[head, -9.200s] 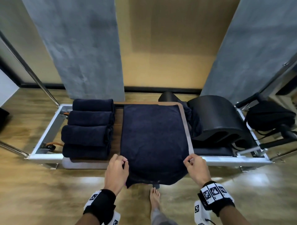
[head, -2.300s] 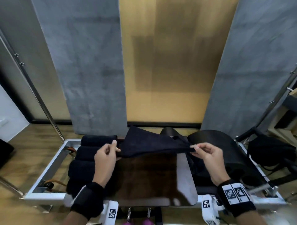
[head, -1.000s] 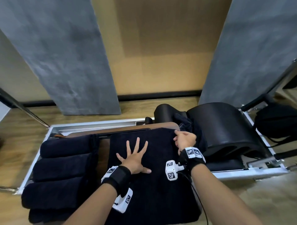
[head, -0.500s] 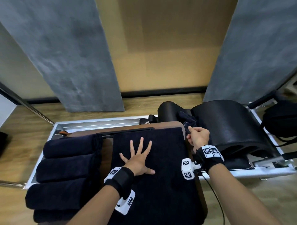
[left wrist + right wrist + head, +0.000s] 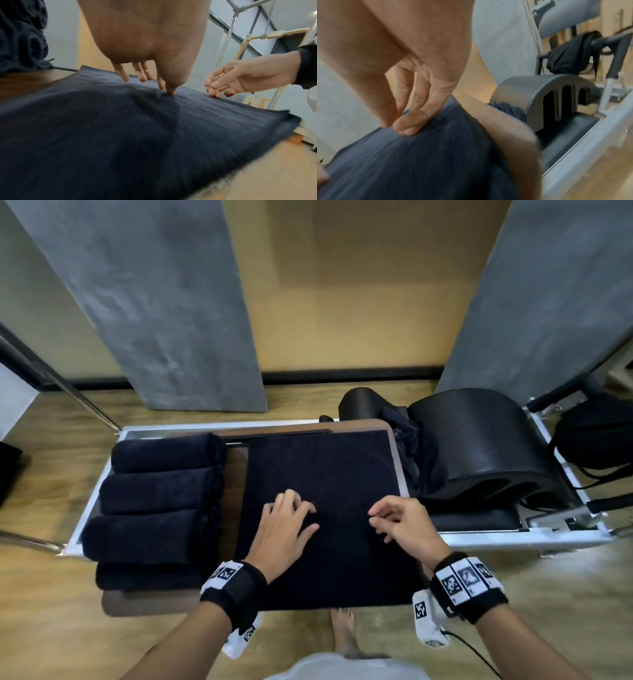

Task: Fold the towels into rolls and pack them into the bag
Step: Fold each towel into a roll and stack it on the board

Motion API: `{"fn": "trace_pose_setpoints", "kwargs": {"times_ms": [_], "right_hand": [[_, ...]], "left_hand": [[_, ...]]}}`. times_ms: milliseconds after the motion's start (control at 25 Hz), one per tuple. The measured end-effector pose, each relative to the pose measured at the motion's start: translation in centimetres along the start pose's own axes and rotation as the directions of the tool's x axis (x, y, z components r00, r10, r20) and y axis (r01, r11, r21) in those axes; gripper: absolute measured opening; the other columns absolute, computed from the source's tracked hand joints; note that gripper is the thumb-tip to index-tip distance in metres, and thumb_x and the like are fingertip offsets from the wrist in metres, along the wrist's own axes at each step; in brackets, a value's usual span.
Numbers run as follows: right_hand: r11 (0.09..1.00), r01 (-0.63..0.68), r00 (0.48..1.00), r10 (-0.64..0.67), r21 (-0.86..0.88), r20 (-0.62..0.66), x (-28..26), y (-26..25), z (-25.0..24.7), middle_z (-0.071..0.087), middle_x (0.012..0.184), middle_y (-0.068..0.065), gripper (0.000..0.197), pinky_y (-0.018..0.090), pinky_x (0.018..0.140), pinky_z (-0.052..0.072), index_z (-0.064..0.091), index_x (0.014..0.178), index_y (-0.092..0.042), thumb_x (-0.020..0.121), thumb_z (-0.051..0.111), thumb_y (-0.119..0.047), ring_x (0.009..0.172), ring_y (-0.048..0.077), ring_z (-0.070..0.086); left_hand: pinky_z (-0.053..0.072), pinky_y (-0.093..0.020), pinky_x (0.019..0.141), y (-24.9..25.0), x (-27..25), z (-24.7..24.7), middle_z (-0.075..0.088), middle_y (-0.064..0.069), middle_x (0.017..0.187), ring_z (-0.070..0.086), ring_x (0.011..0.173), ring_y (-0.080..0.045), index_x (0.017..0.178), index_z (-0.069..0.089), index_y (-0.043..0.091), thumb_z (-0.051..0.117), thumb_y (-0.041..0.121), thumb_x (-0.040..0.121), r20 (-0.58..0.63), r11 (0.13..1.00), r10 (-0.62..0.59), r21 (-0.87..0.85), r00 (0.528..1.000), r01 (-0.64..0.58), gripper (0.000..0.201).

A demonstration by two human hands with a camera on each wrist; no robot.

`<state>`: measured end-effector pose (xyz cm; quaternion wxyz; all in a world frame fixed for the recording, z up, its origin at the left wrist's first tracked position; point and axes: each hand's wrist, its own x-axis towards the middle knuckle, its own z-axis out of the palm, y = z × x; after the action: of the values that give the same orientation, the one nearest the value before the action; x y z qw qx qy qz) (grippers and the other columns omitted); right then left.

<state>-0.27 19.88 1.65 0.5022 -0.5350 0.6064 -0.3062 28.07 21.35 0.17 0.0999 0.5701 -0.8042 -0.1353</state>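
From the head view the left hand (image 5: 283,529) and right hand (image 5: 404,525) rest loosely curled fingertips on the flat dark towel (image 5: 322,474) beneath them, four rolled towels (image 5: 157,501) left of the left hand, a black bag (image 5: 596,440) far right; both wrist views show fingertips (image 5: 169,90) touching cloth, gripping nothing.

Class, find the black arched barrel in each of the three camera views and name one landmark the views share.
Head: the black arched barrel sits right of centre, beside the board.
Left wrist: not in it.
Right wrist: right of centre, its slotted end facing the camera.
Shared landmark: the flat dark towel under both hands.
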Motion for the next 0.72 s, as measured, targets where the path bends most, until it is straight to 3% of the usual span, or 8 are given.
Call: {"fn": "trace_pose_setpoints", "kwargs": {"times_ms": [80, 160, 240, 320, 400, 520, 640, 720], "right_hand": [[0.978, 0.118, 0.992, -0.108, -0.175, 0.069, -3.6, 0.9, 0.7, 0.075, 0.084, -0.001, 0.017, 0.023, 0.063, 0.051, 0.076, 0.086, -0.018, 0.083, 0.083, -0.002, 0.077, 0.014, 0.068], [0.903, 0.252, 0.967, -0.22, -0.349, 0.127, -6.9, 2.1, 1.3, 0.07, 0.102, -0.012, 0.019, 0.02, 0.078, 0.048, 0.077, 0.094, -0.024, 0.081, 0.087, -0.014, 0.097, 0.01, 0.062], [0.812, 0.347, 0.938, -0.294, -0.469, 0.186, -9.8, 3.4, 1.9, 0.058, 0.131, -0.015, 0.037, 0.018, 0.101, 0.04, 0.073, 0.114, -0.028, 0.081, 0.088, -0.031, 0.125, 0.005, 0.05], [0.727, 0.385, 0.923, -0.298, -0.568, 0.244, -11.9, 4.8, 2.6, 0.039, 0.158, -0.014, 0.064, 0.022, 0.118, 0.026, 0.061, 0.14, -0.031, 0.082, 0.085, -0.038, 0.149, 0.004, 0.03], [0.641, 0.394, 0.917, -0.32, -0.659, 0.238, -13.6, 5.9, 3.4, 0.024, 0.17, -0.009, 0.076, 0.029, 0.126, 0.02, 0.048, 0.153, -0.025, 0.085, 0.081, -0.021, 0.158, 0.009, 0.016], [0.621, 0.413, 0.889, -0.434, -0.667, 0.146, -14.9, 6.9, 3.5, 0.036, 0.166, 0.002, 0.077, 0.041, 0.127, 0.027, 0.056, 0.149, -0.01, 0.078, 0.061, 0.02, 0.156, 0.021, 0.03], [0.678, 0.421, 0.879, -0.468, -0.603, 0.087, -15.3, 6.7, 3.0, 0.054, 0.154, 0.002, 0.055, 0.038, 0.123, 0.037, 0.069, 0.134, -0.007, 0.089, 0.054, 0.022, 0.149, 0.02, 0.044], [0.767, 0.366, 0.909, -0.416, -0.527, 0.026, -15.1, 5.7, 2.4, 0.068, 0.138, -0.004, 0.039, 0.035, 0.115, 0.046, 0.077, 0.122, -0.013, 0.097, 0.058, 0.011, 0.135, 0.012, 0.059]], "left_hand": [[0.043, -0.033, 0.084, 0.0, -3.5, 0.5, 0.039, 0.016, 0.105, 0.049, 0.098, -0.011, 0.106, 0.054, 0.033, 0.054, 0.055, 0.104, -0.028, 0.997, 0.071, -0.018, 0.997, -0.072, 0.022], [0.041, -0.032, 0.084, 0.1, -6.9, 0.9, 0.04, 0.02, 0.104, 0.047, 0.097, -0.008, 0.105, 0.053, 0.034, 0.046, 0.069, 0.103, 0.002, 0.996, 0.075, -0.038, 0.997, -0.075, 0.035], [0.04, -0.033, 0.093, 0.1, -10.1, 1.4, 0.047, 0.019, 0.118, 0.047, 0.109, -0.008, 0.122, 0.058, 0.034, 0.046, 0.085, 0.093, 0.008, 0.998, 0.054, -0.031, 0.999, -0.054, 0.06], [0.037, -0.037, 0.108, 0.1, -12.5, 1.5, 0.047, 0.013, 0.139, 0.043, 0.13, -0.011, 0.147, 0.051, 0.032, 0.052, 0.091, 0.084, 0.07, 0.998, 0.057, 0.016, 0.996, -0.059, 0.086], [0.034, -0.039, 0.118, -0.3, -14.1, 1.0, 0.039, 0.008, 0.157, 0.037, 0.146, -0.016, 0.163, 0.034, 0.031, 0.064, 0.074, 0.088, 0.146, 0.993, 0.079, 0.072, 0.986, -0.09, 0.091], [0.034, -0.03, 0.118, -0.9, -14.9, 0.0, 0.036, 0.011, 0.166, 0.035, 0.151, -0.013, 0.163, 0.037, 0.029, 0.068, 0.026, 0.1, 0.147, 0.993, 0.111, 0.017, 0.983, -0.114, 0.071], [0.043, -0.03, 0.114, -1.3, -15.3, -1.1, 0.055, 0.011, 0.154, 0.052, 0.141, -0.012, 0.14, 0.069, 0.017, 0.067, 0.005, 0.101, 0.034, 0.982, 0.105, -0.159, 0.994, -0.098, 0.041], [0.051, -0.033, 0.106, -1.4, -15.5, -1.8, 0.069, 0.012, 0.136, 0.063, 0.125, -0.008, 0.124, 0.078, 0.018, 0.065, 0.008, 0.103, -0.016, 0.963, 0.009, -0.268, 1.0, -0.013, 0.026]]}}
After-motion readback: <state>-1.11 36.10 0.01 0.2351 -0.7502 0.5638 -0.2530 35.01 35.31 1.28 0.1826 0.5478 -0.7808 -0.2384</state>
